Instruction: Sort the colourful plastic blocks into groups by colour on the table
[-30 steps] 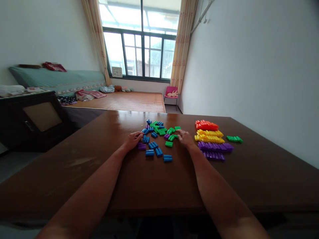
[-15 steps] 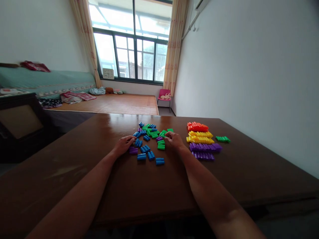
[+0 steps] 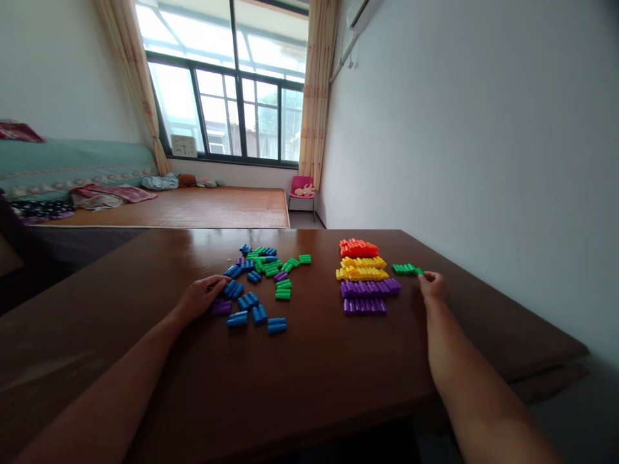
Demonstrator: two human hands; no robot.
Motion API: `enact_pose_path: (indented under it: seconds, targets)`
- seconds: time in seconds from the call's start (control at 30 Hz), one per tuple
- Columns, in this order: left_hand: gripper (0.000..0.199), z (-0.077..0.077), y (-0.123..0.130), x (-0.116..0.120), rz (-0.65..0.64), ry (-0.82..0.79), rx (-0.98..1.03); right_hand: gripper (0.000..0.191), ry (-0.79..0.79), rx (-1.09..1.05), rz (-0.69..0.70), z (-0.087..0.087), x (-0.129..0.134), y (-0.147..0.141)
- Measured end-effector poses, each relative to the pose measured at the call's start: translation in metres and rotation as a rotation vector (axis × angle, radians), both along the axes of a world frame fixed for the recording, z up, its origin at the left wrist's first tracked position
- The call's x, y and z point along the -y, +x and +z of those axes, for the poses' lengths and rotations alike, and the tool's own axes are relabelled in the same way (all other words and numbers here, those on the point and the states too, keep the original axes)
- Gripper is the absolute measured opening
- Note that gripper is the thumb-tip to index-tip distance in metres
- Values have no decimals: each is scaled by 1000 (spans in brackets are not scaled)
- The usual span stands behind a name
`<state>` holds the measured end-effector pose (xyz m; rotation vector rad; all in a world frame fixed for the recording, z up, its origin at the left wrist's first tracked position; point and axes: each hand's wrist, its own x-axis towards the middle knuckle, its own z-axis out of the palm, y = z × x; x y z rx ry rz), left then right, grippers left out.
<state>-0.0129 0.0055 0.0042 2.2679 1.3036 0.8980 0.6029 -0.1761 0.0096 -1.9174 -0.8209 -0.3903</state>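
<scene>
My right hand (image 3: 434, 284) pinches a green block (image 3: 420, 271) at the right end of a short green row (image 3: 403, 268). At the left edge of a loose scatter of blue, green and purple blocks rests my left hand (image 3: 206, 293), its fingers bent beside a blue block (image 3: 233, 289) and a purple block (image 3: 221, 307); whether it holds anything is hidden. Between the hands lie orange-red blocks (image 3: 358, 248), yellow rows (image 3: 362, 274) and purple rows (image 3: 365, 307). Loose green blocks (image 3: 283, 294) and blue blocks (image 3: 277, 325) lie nearer the middle.
The brown table (image 3: 309, 380) spans the foreground. Beyond it stand a bed (image 3: 232, 206) with cloths and a pink chair (image 3: 302, 187) with a soft toy. A white wall (image 3: 459, 129) rises on the right, and a window is at the back.
My right hand has moved from the loose blocks to the right end of the green row, with a green block. The view has turned right; my left hand stays beside the scatter.
</scene>
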Motion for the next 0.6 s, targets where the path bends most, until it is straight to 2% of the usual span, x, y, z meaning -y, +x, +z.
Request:
enact_pose_path:
  seconds: [0.13, 0.3, 0.4, 0.6]
  targets:
    - [59, 1, -3, -3, 25, -19, -1, 31, -42, -2, -83, -10, -6, 16]
    - [59, -3, -9, -9, 24, -47, 6, 21, -286, 143, -215, -17, -27, 15]
    - [58, -6, -11, -11, 21, -54, -5, 19, -370, 194, -235, -22, -29, 10]
    - [57, -7, -8, -10, 20, -48, -5, 17, -427, 235, -221, -26, -24, 14]
